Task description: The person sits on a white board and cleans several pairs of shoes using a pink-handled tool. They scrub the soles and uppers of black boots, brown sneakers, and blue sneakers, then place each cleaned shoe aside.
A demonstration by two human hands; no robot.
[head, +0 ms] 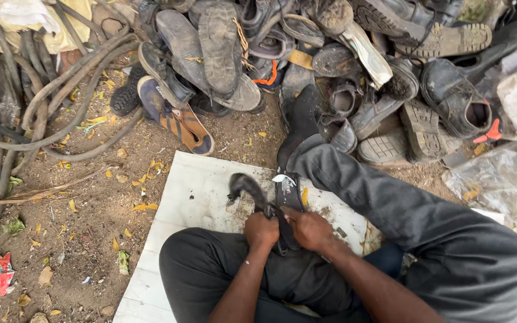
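Sole: a dark shoe sole lies on the white board, between the person's knees, its near end caught between both hands.
Long axis: runs away from the person, toward the shoe pile; the far end, with a pale patch, points up-frame.
Left hand: clenched on a dark curved strip that arcs up and left from the fist, just beside the sole's left edge.
Right hand: clenched on the sole's near right edge, fingers pointing left.
Nearer hand: both touch it; the right has more of the sole.
Surround: grey trouser leg to the right, dirt and leaves to the left, hoses beyond.
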